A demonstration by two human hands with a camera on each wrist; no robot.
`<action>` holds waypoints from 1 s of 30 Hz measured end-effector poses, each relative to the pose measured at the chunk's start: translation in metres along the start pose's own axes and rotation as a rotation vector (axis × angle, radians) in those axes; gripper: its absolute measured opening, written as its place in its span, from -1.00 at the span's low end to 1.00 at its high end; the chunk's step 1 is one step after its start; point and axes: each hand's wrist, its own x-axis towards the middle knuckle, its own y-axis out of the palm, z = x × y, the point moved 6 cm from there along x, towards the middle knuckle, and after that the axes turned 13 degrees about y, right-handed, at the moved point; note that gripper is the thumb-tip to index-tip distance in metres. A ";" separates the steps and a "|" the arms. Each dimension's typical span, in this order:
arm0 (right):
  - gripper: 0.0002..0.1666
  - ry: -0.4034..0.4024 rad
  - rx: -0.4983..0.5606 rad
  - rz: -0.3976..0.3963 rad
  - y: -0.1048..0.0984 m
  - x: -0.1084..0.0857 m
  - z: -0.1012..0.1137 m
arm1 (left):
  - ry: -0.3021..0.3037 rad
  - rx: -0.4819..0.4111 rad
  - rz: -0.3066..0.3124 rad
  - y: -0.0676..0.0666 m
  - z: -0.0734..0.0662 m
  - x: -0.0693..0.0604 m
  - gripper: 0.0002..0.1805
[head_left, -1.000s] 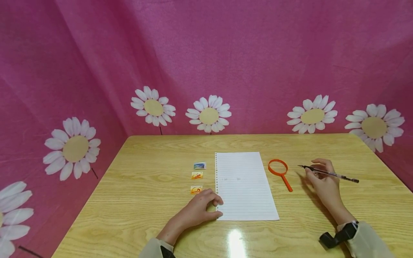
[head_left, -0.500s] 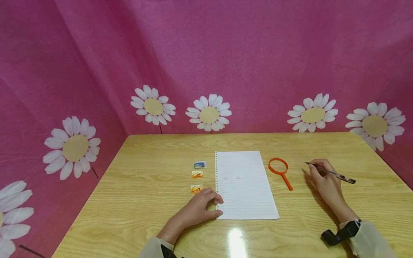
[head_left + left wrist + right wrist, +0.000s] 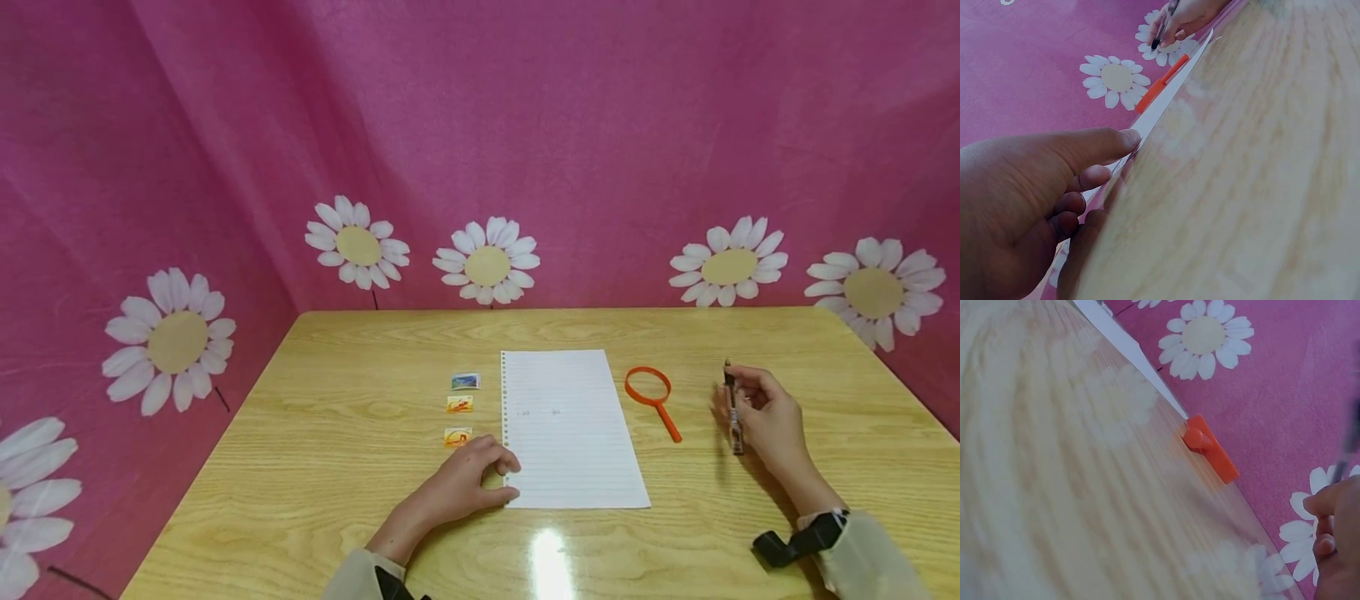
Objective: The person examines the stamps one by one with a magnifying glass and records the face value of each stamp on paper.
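Note:
In the head view my left hand (image 3: 461, 483) rests on the table, thumb and fingertips touching the left edge of a lined, hole-punched paper sheet (image 3: 577, 458). Faint handwriting marks the sheet's middle. The left wrist view has the thumb of this hand (image 3: 1029, 194) against the sheet, the other fingers loosely bent. My right hand (image 3: 776, 425) pinches a pen (image 3: 737, 429), held nearly upright at the right of the table. To its left lies an orange magnifying glass (image 3: 667, 422). Only part of the right hand (image 3: 1341, 544) and a blurred pen (image 3: 1349, 440) enter the right wrist view.
Three small stamp-like pictures, one blue (image 3: 466, 382) and two yellow-orange (image 3: 460, 404), lie in a column left of the sheet. A pink cloth (image 3: 585, 150) with white flowers hangs behind and beside the wooden table (image 3: 337, 400).
The pen has swung in my right hand from lying sideways, tip leftward, to nearly upright in the view. That hand has shifted slightly right. The left hand and sheet stay put.

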 end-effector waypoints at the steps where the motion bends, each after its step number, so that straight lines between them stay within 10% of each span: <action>1: -0.61 0.016 0.022 0.010 0.000 0.001 -0.003 | 0.002 0.001 0.000 0.000 0.000 0.000 -0.77; 16: -0.78 0.206 0.629 -0.076 -0.008 0.006 -0.006 | 0.008 -0.001 -0.009 -0.001 -0.001 0.000 -0.78; 22: -0.74 0.187 0.579 -0.003 -0.004 0.010 -0.005 | 0.010 -0.004 -0.013 -0.002 -0.001 -0.001 -0.78; 30: -0.80 0.158 0.235 0.202 0.003 0.017 -0.001 | 0.020 0.006 -0.011 -0.001 0.000 0.000 -0.77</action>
